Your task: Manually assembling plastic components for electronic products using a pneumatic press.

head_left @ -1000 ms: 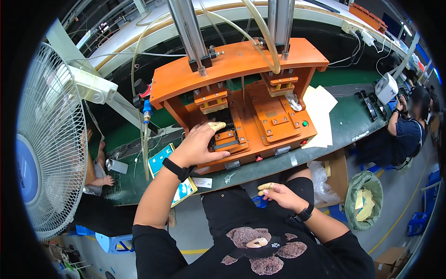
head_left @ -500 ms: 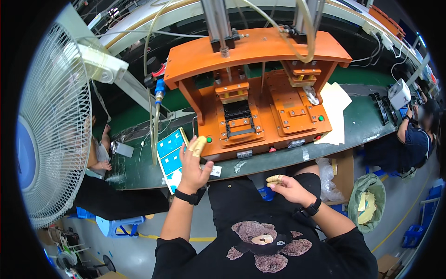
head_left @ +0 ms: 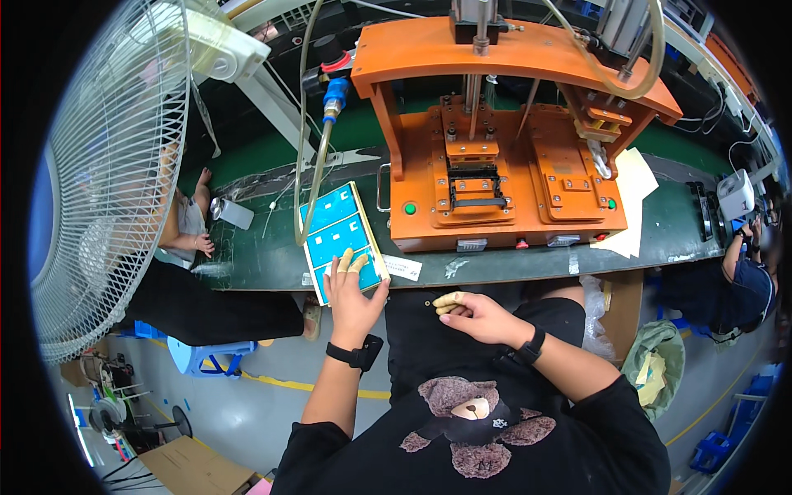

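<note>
My left hand (head_left: 355, 299) lies with its fingers spread over the lower part of a white-edged board with blue pads (head_left: 332, 239). Yellow finger cots cover some of its fingertips. In front of my lap, my right hand (head_left: 483, 318) has its fingers curled and pinched together, also in yellow cots; whatever may be between them is hidden. Beyond both hands stands an orange two-station press (head_left: 503, 235). A black rectangular frame part (head_left: 477, 188) sits in its left fixture, below the raised left press head (head_left: 472, 151).
A white label strip (head_left: 402, 266) lies by the bench edge. A large fan (head_left: 115, 181) stands at the left, near a seated person's hand (head_left: 204, 244). Yellowish sheets (head_left: 639, 198) lie right of the press. A green waste bag (head_left: 660, 355) stands on the floor; another person (head_left: 747, 280) sits far right.
My left hand has gone from beside the press's left green button down onto the blue-padded board. My right hand has shifted slightly left, still curled. The view has turned, moving the press rightward.
</note>
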